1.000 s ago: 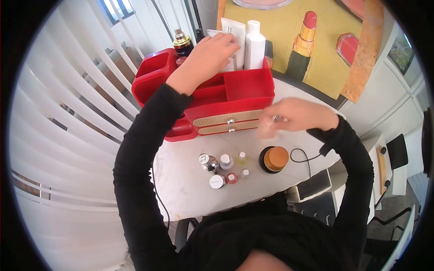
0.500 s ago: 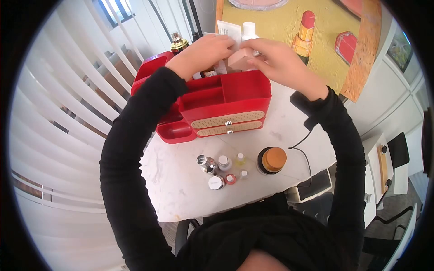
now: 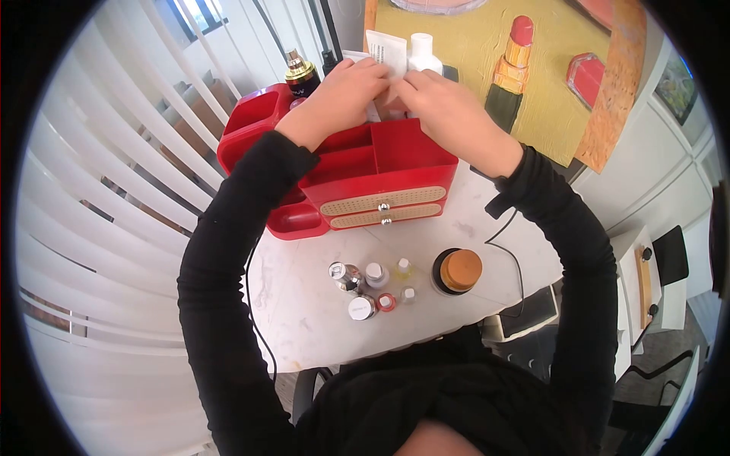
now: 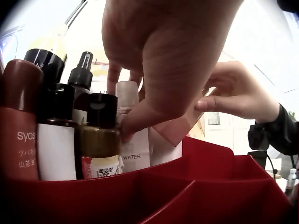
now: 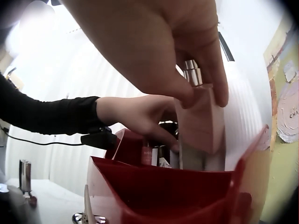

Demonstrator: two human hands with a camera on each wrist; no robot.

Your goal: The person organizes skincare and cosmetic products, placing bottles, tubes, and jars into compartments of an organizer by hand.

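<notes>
At the red organizer [image 3: 414, 167]'s far side, your left hand [image 3: 334, 99] grips the WATER bottle [image 4: 135, 147]; your right hand [image 3: 460, 121] pinches a pink bottle [image 5: 201, 123].

The red box [image 3: 414, 176] looks like smooth, shiny plastic. Its 2 drawer fronts [image 3: 346, 206] look woven and bumpy, with 2 shiny metal knobs [image 3: 384, 207]. The pink bottle [image 5: 202, 123] looks smooth, with a shiny, metal-looking top [image 5: 192, 73]. The sleeves [image 3: 217, 258] are dull black cloth. The painting [image 3: 464, 38] has bumpy paint and rough, wood-like edges [image 3: 617, 83].
</notes>
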